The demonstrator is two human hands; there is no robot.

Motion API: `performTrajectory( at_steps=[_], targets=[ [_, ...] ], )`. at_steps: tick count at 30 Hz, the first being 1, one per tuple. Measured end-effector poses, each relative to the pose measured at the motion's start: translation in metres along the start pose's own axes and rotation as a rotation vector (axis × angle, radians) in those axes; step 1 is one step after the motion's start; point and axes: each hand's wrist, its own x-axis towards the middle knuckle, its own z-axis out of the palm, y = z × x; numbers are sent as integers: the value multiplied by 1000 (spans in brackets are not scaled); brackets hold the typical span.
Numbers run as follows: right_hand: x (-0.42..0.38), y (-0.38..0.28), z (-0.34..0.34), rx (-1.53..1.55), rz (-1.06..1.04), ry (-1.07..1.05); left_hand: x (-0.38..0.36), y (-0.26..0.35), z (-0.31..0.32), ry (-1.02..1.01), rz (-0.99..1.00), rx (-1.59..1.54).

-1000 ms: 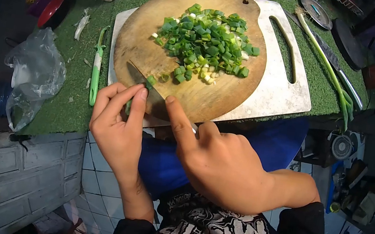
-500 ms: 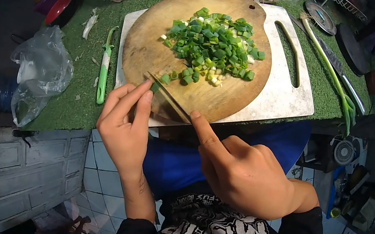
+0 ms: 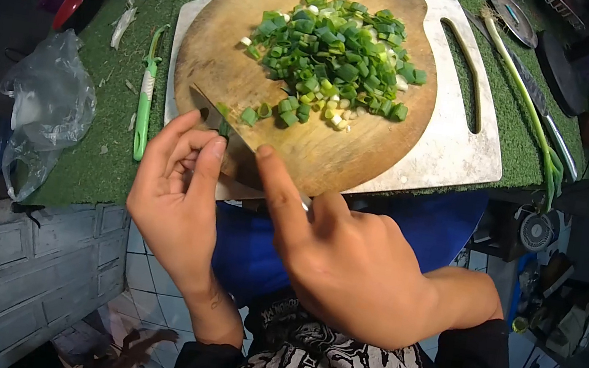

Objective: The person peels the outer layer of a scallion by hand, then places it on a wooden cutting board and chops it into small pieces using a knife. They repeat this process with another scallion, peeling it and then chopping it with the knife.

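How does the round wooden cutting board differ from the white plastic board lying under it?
The round wooden cutting board is brown and circular; the white plastic board is pale and rectangular. The wooden one lies on top and carries the chopped green onions; the white one carries the wooden one and has a long slot handle. Both lie flat on the green mat.

Two hands (image 3: 181,197), two cutting boards (image 3: 315,149) (stacked), one knife (image 3: 222,130), one peeler (image 3: 145,95), perhaps two plastic bags (image 3: 46,98)
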Motion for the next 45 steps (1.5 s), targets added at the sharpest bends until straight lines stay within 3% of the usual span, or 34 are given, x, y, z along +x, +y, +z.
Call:
performTrajectory(
  at_steps=[10, 18, 24, 29, 36, 38, 42, 45],
  targets=[
    [-32, 10, -16, 150, 101, -40, -4, 1, 9, 86, 56, 24],
    [-33, 6, -14, 211, 52, 45, -3, 0, 2, 42, 33, -2],
    [-26, 3, -9, 184, 56, -34, 0, 1, 1, 33, -10, 9],
    [0, -13, 10, -53, 73, 17, -2, 3, 1, 23, -40, -40],
    [-23, 4, -5, 187, 92, -28, -1, 1, 3, 41, 40, 23],
    [-25, 5, -8, 144, 132, -1, 2, 3, 6, 32, 104, 283],
    [-26, 7, -13, 219, 113, 60, 6, 7, 11, 31, 103, 323],
    [-27, 7, -15, 247, 94, 60, 5, -7, 3, 28, 251, 183]
  ],
)
